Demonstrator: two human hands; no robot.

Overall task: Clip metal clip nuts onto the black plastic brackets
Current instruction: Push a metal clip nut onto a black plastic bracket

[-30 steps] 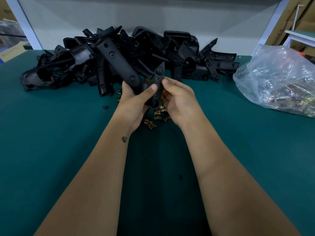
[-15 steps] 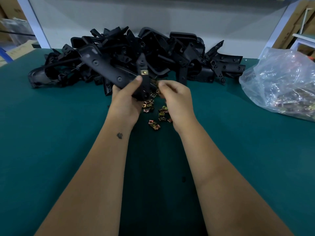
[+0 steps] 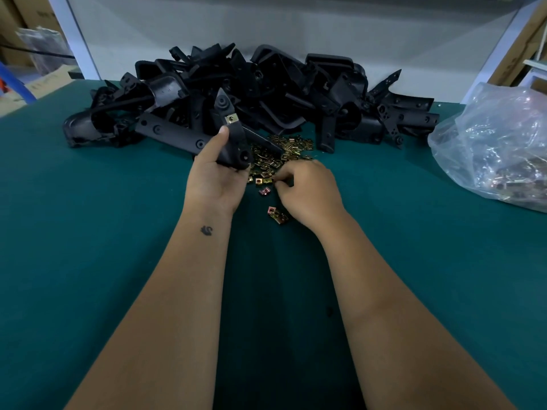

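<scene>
On the green table (image 3: 88, 232), against the pile of black brackets (image 3: 266, 93), one black bracket (image 3: 233, 137) clenched in the left hand (image 3: 213, 179), now raised and turned so that a clip nut (image 3: 231, 118) shows seated on its arm. No longer pressing at the bracket, right hand (image 3: 307, 190) lowered to the loose clip nuts (image 3: 281, 152), fingertips pinching at one, though whether truly grasped cannot be told. Likely one clip finished, next one being fetched.
</scene>
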